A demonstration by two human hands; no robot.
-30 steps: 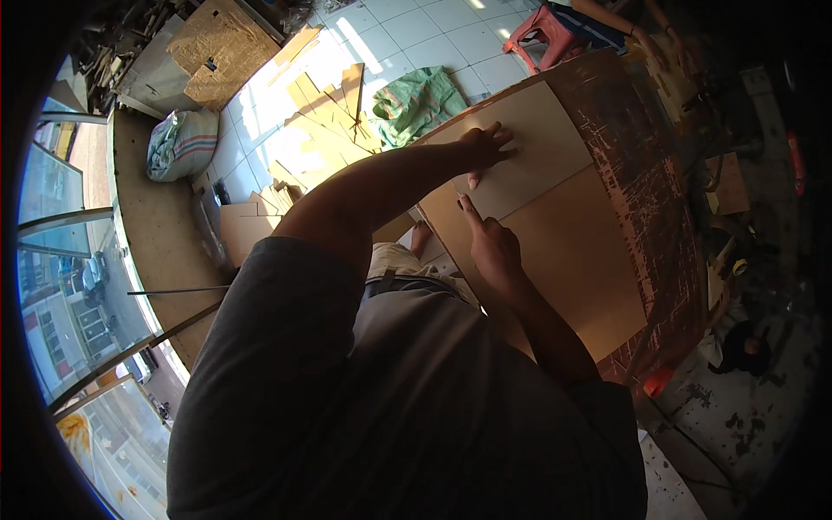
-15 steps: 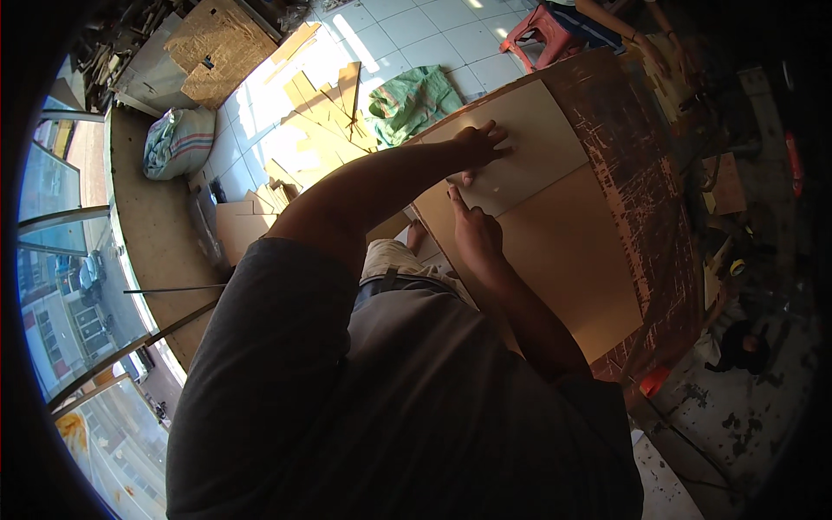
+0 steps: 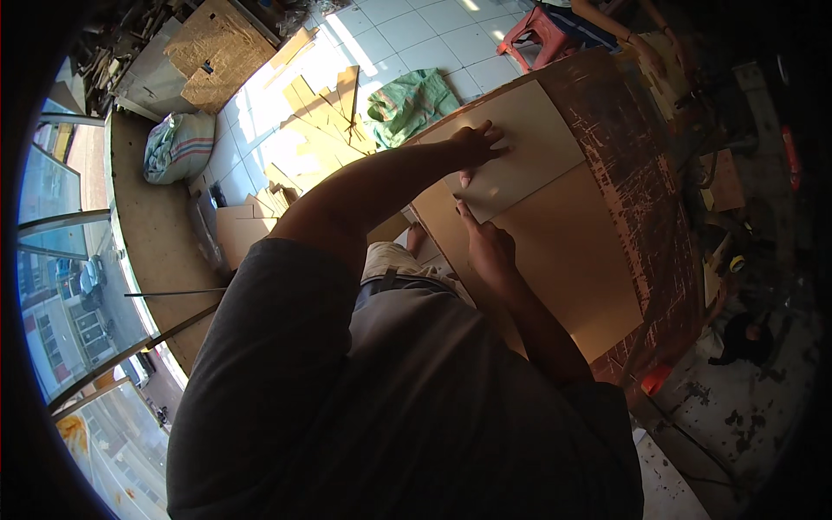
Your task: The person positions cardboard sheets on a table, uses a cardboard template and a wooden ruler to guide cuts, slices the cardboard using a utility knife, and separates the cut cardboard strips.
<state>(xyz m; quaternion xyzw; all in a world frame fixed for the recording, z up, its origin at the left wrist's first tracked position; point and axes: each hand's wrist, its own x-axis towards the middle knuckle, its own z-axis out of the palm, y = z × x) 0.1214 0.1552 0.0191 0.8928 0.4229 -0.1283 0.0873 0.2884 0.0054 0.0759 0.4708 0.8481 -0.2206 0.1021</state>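
Sunlight falls across the white tiled floor (image 3: 407,32), where yellowish board offcuts (image 3: 316,117) lie in a loose heap near a crumpled green sack (image 3: 412,106). Beyond them, by the wall, sits a bulging striped white sack (image 3: 178,146). At your right stands the work table (image 3: 617,152), its reddish-brown top scratched and worn. On it lies a large brown sheet (image 3: 576,251), and your pale sheet (image 3: 537,139) lies at its far end, one edge running beside the bare brown surface.

Your left hand (image 3: 475,146) reaches across and rests on the pale sheet near its left side, fingers spread apart, with most of the sheet to the right of the fingertips. Its thumb points back toward you. Your right hand (image 3: 492,247) is over the brown sheet, index finger extended and the others curled in; that fingertip is just beside the pale sheet's near corner, close to your left thumb. Whether the curled fingers hold something small, you cannot tell from this view. Past the table's far end are a red stool (image 3: 539,43) and another person's arms (image 3: 602,22).
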